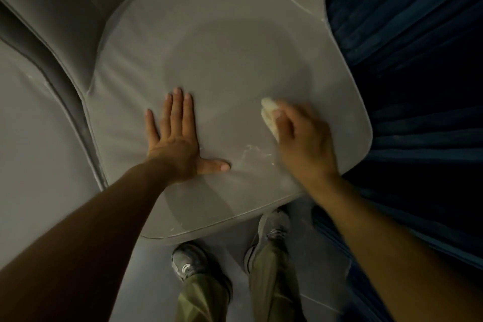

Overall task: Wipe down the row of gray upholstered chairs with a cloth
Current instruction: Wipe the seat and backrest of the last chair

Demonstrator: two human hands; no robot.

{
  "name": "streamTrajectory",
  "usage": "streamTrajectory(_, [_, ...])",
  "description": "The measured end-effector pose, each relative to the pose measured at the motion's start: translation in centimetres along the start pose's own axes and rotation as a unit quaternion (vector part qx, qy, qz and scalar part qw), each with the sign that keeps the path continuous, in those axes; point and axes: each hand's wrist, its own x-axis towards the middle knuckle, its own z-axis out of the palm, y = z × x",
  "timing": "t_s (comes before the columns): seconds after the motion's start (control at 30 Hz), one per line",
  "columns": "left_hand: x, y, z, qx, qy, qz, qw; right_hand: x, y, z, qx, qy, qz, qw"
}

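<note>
A gray upholstered chair seat point(224, 55) fills the middle of the view, its backrest rising at the top. My left hand point(177, 138) lies flat on the seat's left front part, fingers straight and spread. My right hand point(300, 141) grips a small pale cloth point(269, 115), bunched under its fingers, and holds it on the seat's right side. Pale smears point(251, 154) mark the fabric between my two hands.
A second gray chair point(28, 123) stands close on the left, with a narrow gap between the two. A dark blue pleated curtain point(407, 60) hangs along the right. My two shoes point(188, 261) stand on the gray floor below the seat's front edge.
</note>
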Motion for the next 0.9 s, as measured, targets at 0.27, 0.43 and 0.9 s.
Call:
streamTrajectory(0.27, [0.2, -0.3, 0.5, -0.004, 0.017, 0.01, 1.0, 1.5, 2.4, -2.5, -0.139, 0.07, -0.064, 0.986])
streamTrajectory(0.43, [0.3, -0.2, 0.6, 0.002, 0.005, -0.001, 1.0, 1.1, 2.2, -0.5, -0.219, 0.042, -0.055, 0.973])
streamTrajectory(0.9, [0.4, 0.2, 0.3, 0.015, -0.001, -0.031, 0.999, -2.1, 4.4, -1.1, -0.02, 0.097, -0.032, 0.995])
